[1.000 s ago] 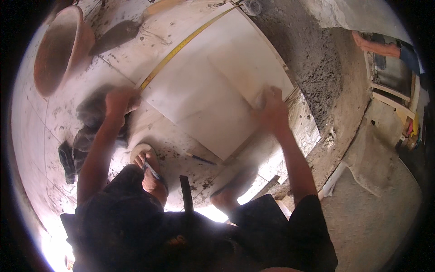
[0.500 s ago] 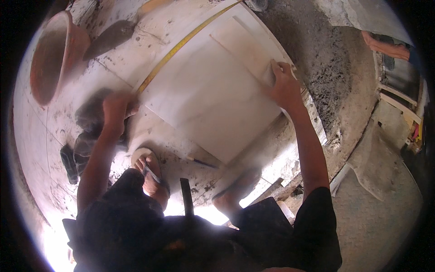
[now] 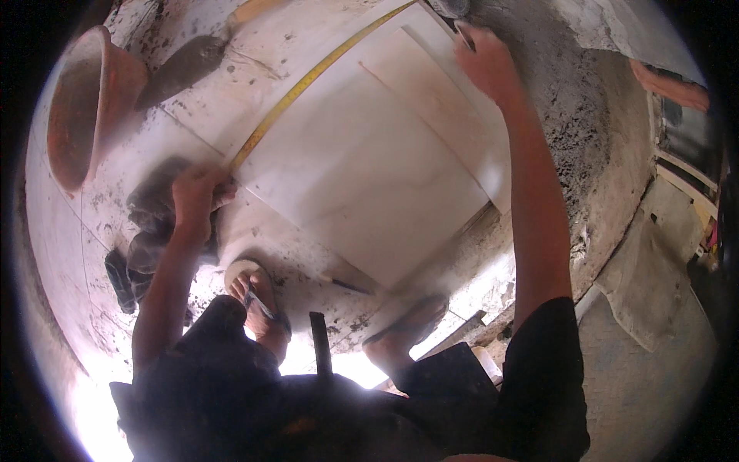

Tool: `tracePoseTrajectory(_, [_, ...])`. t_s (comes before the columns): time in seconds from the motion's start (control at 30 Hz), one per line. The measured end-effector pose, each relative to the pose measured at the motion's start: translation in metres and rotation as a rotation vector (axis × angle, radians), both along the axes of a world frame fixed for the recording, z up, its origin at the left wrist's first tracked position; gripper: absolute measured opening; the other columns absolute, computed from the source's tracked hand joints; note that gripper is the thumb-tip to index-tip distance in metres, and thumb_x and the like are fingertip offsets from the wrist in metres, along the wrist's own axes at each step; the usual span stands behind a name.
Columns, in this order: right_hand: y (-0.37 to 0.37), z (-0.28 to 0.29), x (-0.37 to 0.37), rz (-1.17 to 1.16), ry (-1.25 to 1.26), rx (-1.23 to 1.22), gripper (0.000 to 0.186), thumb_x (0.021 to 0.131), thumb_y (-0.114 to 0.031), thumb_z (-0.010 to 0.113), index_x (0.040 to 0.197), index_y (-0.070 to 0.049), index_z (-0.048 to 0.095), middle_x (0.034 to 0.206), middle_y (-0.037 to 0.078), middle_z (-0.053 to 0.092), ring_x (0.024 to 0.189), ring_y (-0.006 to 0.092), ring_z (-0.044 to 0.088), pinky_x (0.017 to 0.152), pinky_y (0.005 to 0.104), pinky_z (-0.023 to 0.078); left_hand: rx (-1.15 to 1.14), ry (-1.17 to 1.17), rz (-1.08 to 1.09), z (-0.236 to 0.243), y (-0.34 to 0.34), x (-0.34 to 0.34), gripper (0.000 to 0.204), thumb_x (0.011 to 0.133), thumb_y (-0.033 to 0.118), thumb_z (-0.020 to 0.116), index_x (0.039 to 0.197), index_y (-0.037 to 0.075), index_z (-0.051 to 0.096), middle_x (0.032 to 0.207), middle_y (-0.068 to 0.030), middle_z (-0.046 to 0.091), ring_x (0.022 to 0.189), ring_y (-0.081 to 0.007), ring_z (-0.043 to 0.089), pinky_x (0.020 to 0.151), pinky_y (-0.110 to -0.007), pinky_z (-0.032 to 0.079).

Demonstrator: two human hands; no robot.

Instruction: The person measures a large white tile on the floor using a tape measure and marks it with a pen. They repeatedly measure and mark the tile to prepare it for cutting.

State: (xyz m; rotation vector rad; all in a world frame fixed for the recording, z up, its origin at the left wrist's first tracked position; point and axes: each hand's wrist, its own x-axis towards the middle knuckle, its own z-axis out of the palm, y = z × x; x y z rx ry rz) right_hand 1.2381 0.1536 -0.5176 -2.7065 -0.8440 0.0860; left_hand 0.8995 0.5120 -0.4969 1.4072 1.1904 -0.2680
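Note:
A yellow tape measure (image 3: 304, 83) stretches diagonally along the far-left side of a large white tile (image 3: 339, 169). My left hand (image 3: 198, 189) is closed at the near end of the tape. Beyond the tile's right side, my right hand (image 3: 489, 65) is raised close to its far corner. Its fingers are pinched around a small dark thing whose kind I cannot make out. A reddish line (image 3: 419, 115) runs along the tile, parallel to its right side. A pencil-like stick (image 3: 346, 286) lies near the tile's closest corner.
An orange-rimmed bucket (image 3: 98, 108) lies tipped at the far left, beside a trowel (image 3: 188, 68). Dark cloth (image 3: 154, 208) lies beneath my left arm. Rough grey mortar (image 3: 573, 138) borders the tile on the right. Another person's hand (image 3: 670, 86) shows at the far right.
My right hand has left the tile's right side and moved farther away, toward the far corner. My left hand stays at the tape's near end.

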Motion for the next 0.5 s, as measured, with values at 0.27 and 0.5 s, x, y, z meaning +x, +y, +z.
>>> tracePoseTrajectory(0.27, [0.088, 0.054, 0.01, -0.245, 0.363, 0.228, 0.028, 0.084, -0.014, 0.053, 0.103, 0.004, 0.064, 0.096, 0.029, 0.065, 0.096, 0.0447, 0.062, 0.083, 0.0476, 0.049, -0.012, 0.012, 0.036, -0.007, 0.001, -0.005, 0.017, 0.086, 0.014, 0.065, 0.093, -0.001, 0.065, 0.077, -0.0092, 0.066, 0.065, -0.0164, 0.066, 0.058, -0.027, 0.055])
tracePoseTrajectory(0.5, [0.074, 0.01, 0.017, 0.109, -0.116, 0.338, 0.032, 0.081, -0.019, 0.064, 0.102, 0.006, 0.064, 0.098, 0.029, 0.065, 0.097, 0.0448, 0.062, 0.087, 0.0469, 0.05, -0.031, 0.026, -0.014, 0.0, 0.001, 0.003, 0.02, 0.085, 0.016, 0.066, 0.093, -0.002, 0.065, 0.079, -0.0097, 0.067, 0.065, -0.0165, 0.065, 0.06, -0.028, 0.056])
